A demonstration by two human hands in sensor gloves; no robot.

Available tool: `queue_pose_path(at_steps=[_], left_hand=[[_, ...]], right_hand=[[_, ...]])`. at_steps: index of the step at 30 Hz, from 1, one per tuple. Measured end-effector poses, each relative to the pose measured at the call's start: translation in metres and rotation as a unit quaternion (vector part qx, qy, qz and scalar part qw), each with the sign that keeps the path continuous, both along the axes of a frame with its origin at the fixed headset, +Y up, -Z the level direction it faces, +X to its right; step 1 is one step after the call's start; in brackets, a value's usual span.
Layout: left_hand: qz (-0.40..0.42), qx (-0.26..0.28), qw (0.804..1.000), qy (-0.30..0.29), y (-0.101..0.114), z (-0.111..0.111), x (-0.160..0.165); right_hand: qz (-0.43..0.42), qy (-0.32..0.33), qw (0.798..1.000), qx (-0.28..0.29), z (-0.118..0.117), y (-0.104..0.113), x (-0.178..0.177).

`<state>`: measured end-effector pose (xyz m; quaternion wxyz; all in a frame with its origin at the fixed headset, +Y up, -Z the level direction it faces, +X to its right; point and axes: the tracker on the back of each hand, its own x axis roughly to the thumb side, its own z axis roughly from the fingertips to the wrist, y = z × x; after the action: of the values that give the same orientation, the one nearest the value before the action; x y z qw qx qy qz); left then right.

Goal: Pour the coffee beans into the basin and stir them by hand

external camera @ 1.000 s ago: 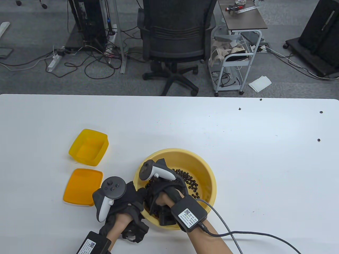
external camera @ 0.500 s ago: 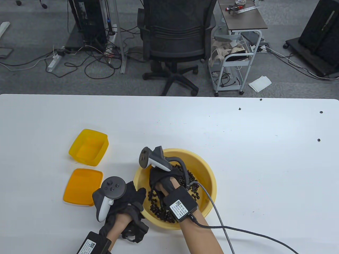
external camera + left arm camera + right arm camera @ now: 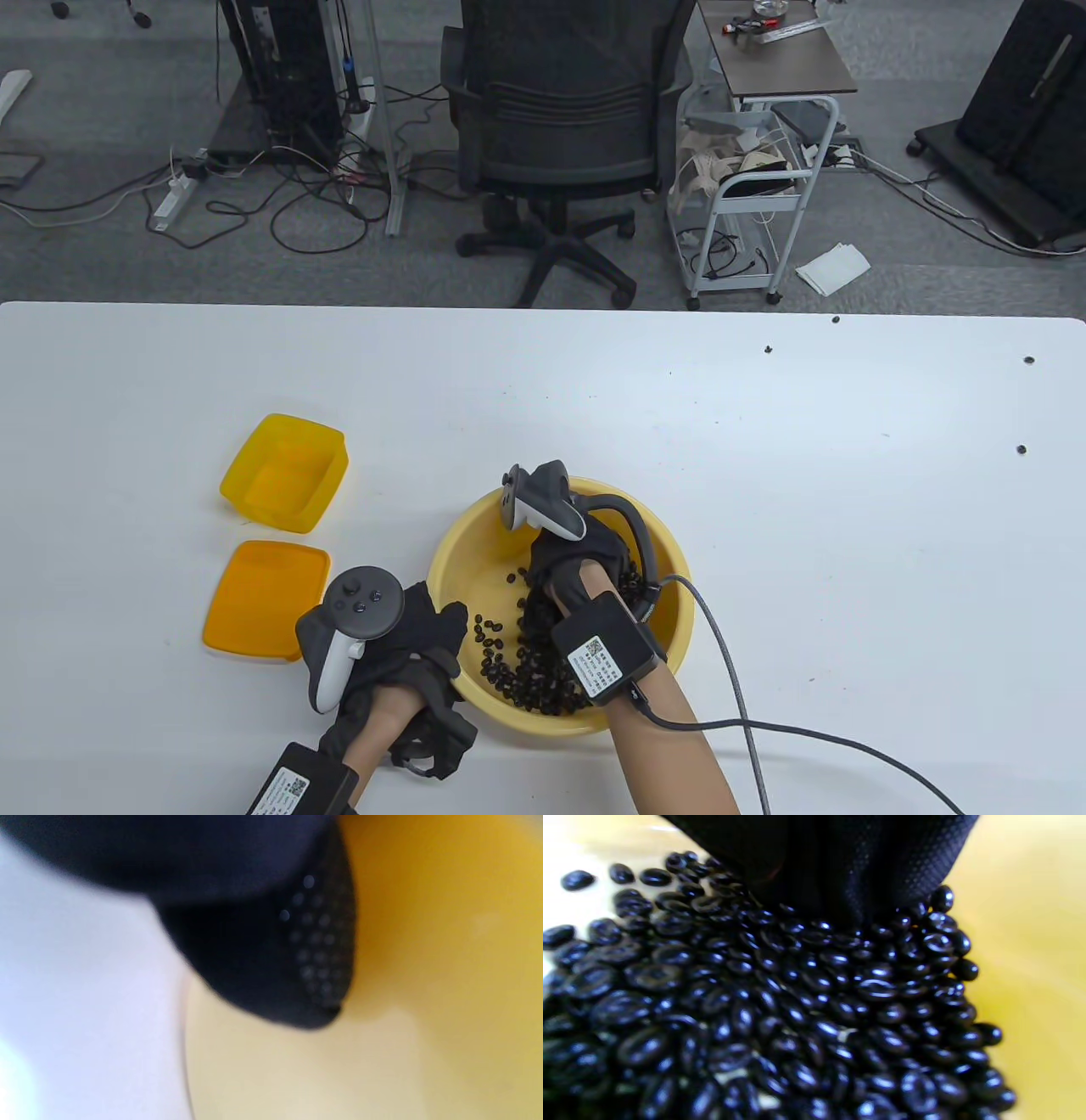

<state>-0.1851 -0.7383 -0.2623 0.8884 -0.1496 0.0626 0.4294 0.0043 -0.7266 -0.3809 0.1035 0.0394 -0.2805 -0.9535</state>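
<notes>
Glossy dark coffee beans [image 3: 530,675] heaped at the near side inside round yellow basin [image 3: 670,586].

You can read nothing here: the white labels on the right wrist box [image 3: 604,658] and left wrist box [image 3: 288,785] carry a code square and print too small to decipher.

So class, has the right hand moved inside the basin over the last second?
Yes. The right hand has swept from the basin's left side toward its far right, away from the left hand.
</notes>
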Motion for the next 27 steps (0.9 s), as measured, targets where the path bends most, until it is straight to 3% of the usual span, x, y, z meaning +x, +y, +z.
queue_pose_path(at_steps=[10, 16, 27], left_hand=[[0.001, 0.000, 1.000, 0.005, 0.000, 0.000, 0.000], [-0.008, 0.004, 1.000, 0.012, 0.000, 0.001, 0.001], [-0.009, 0.004, 1.000, 0.013, 0.000, 0.001, 0.001]], right_hand=[[-0.054, -0.045, 0.990, -0.125, 0.015, -0.001, 0.034], [-0.099, -0.004, 0.973, -0.208, 0.043, -0.009, 0.031], [-0.175, 0.077, 0.952, -0.238, 0.084, -0.007, 0.001]])
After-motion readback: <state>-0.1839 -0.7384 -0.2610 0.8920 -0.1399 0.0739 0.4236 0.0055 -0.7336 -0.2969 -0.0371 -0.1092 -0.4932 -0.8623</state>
